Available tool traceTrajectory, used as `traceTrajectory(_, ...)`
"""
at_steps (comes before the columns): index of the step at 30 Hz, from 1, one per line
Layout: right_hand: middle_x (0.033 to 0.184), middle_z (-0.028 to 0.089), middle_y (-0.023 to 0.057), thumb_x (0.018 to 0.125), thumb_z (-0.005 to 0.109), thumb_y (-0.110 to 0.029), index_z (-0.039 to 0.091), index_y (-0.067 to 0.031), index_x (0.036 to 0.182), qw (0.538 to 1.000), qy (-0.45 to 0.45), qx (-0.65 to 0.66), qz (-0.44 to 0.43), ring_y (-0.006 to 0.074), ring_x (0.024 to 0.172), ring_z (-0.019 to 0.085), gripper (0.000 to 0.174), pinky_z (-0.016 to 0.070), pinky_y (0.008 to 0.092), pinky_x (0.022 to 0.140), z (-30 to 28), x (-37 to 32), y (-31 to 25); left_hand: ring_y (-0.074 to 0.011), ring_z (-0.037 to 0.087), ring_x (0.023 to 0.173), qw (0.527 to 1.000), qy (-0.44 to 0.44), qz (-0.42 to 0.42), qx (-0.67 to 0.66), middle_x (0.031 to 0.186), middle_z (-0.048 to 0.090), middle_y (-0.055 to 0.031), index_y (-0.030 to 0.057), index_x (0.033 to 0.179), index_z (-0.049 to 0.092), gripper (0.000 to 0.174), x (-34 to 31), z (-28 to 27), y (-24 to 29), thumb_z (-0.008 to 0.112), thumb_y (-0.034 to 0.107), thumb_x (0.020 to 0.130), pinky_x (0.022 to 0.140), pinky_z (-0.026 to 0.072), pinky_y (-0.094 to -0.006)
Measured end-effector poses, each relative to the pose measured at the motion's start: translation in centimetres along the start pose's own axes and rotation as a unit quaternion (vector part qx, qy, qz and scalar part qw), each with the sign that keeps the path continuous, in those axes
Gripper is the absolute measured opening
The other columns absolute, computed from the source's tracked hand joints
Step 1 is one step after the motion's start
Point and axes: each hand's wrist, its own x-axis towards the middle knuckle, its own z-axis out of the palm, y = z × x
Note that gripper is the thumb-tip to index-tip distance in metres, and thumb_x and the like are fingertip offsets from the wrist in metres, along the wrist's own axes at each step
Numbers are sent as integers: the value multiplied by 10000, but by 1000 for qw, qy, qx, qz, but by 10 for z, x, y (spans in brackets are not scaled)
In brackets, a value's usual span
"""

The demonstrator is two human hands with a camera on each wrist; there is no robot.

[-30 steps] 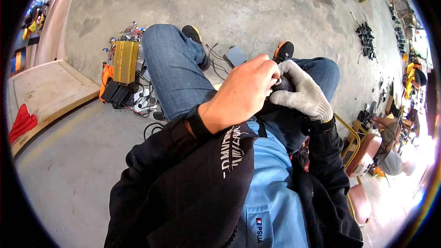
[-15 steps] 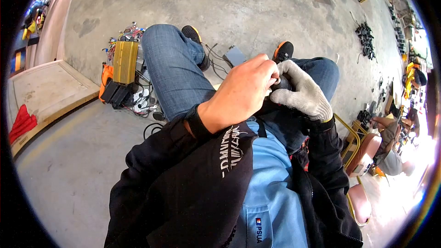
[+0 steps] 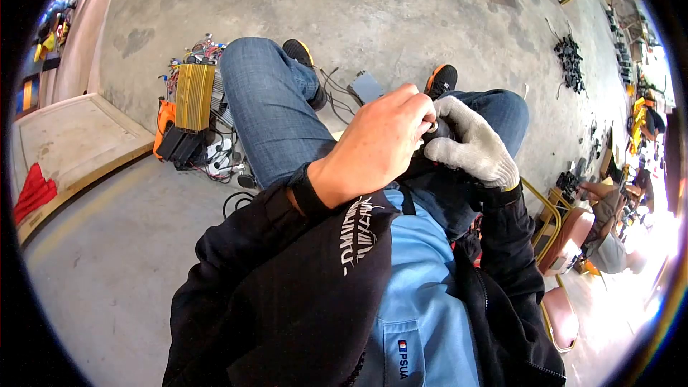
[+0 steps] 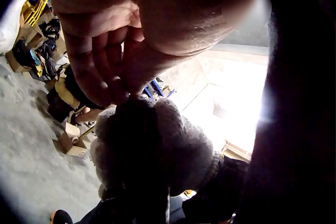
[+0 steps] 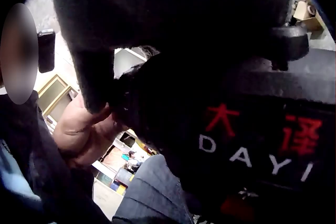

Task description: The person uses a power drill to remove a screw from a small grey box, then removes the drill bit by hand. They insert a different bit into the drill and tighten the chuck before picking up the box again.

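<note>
Over the lap, my gloved right hand (image 3: 469,140) grips a black power tool (image 5: 247,129) with red characters and white DAYI lettering on its side. The light grey glove curves around the tool's body, its thumb on the near side in the head view. My bare left hand (image 3: 383,140) has its fingers bent together at the tool's front end, pinching around a small silvery ring (image 3: 432,127). In the left wrist view the left fingertips (image 4: 118,90) meet the tool's dark nose. Exactly what they pinch there is hidden.
Beside the left knee lie a gold finned metal box (image 3: 195,98), an orange item (image 3: 165,127) and tangled wires. A grey box (image 3: 367,87) sits on the floor between the feet. A wooden panel (image 3: 79,140) with a red cloth (image 3: 34,192) stands left; black parts (image 3: 570,64) lie right.
The gloved right thumb has shifted slightly to the right along the tool. The left hand keeps almost the same pose at the tool's front end.
</note>
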Motion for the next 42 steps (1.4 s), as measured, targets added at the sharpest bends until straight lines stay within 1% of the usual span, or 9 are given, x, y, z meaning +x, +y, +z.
traceTrajectory(7, 1062, 640, 50, 829, 808, -184, 617, -5, 1222, 998, 20, -35, -42, 136, 1056, 587, 473, 470, 304, 956, 3, 0, -1, -377, 635, 823, 1000, 1, -15, -19, 914, 608, -166, 7, 980, 596, 103, 0, 0, 1, 665, -7, 905, 714, 500, -428)
traceTrajectory(9, 1072, 644, 50, 860, 769, -188, 619, 2, 1219, 997, -2, 69, 23, 137, 1062, 586, 433, 469, 303, 959, 2, -2, -5, -377, 635, 820, 1000, 2, -14, -19, 909, 607, -166, 7, 979, 597, 103, 0, 0, 0, 668, -3, 905, 714, 500, -427)
traceTrajectory(15, 1081, 645, 38, 881, 737, -182, 622, 1, 1219, 995, -23, 51, 83, 128, 1049, 584, 401, 474, 294, 948, -3, -3, -10, -370, 634, 800, 1000, 6, -5, -16, 900, 606, -166, 5, 979, 599, 110, 0, 0, -1, 679, -3, 904, 704, 497, -423)
traceTrajectory(21, 1082, 644, 35, 873, 747, -177, 617, 0, 1254, 998, 24, -45, -39, 126, 1035, 589, 440, 477, 296, 946, 4, -1, 0, -354, 639, 789, 1000, 14, -11, -13, 893, 609, -163, 3, 966, 602, 112, 0, -1, 0, 691, -7, 898, 690, 495, -411)
traceTrajectory(28, 1097, 641, 49, 870, 762, -195, 596, 16, 1314, 997, -24, 71, 4, 140, 1040, 594, 519, 477, 298, 950, -2, -2, -6, -362, 639, 805, 1000, 14, -4, -8, 890, 621, -167, -2, 965, 605, 98, -1, -1, -3, 682, 6, 904, 711, 501, -418)
traceTrajectory(30, 1110, 637, 44, 854, 781, -184, 596, 12, 1304, 995, -31, 68, 60, 140, 1050, 590, 525, 475, 298, 955, -4, -2, -8, -363, 638, 807, 1000, 11, -11, -13, 891, 621, -168, -2, 964, 607, 93, -2, -1, -3, 679, 8, 906, 713, 502, -418)
traceTrajectory(36, 1123, 627, 44, 824, 789, -130, 586, -4, 1296, 1000, 17, -16, -11, 134, 1066, 580, 529, 474, 295, 948, 2, 1, 6, -365, 633, 803, 1000, 4, -25, -17, 884, 618, -165, 3, 957, 613, 81, -1, -3, 0, 676, 9, 907, 706, 496, -420)
traceTrajectory(39, 1100, 624, 43, 828, 779, -127, 599, 3, 1290, 999, 22, 42, -13, 130, 1053, 581, 512, 478, 295, 937, 6, 0, -4, -365, 629, 796, 1000, 7, -24, -17, 876, 615, -161, 7, 957, 615, 79, -1, -2, -1, 677, 12, 908, 698, 491, -421)
traceTrajectory(42, 1097, 628, 43, 831, 773, -120, 615, 10, 1279, 995, -21, 84, 51, 128, 1051, 583, 492, 479, 293, 941, 0, -1, -8, -366, 623, 788, 1000, 12, -16, -14, 870, 611, -160, 9, 958, 614, 81, -1, -2, -3, 678, 14, 910, 691, 486, -421)
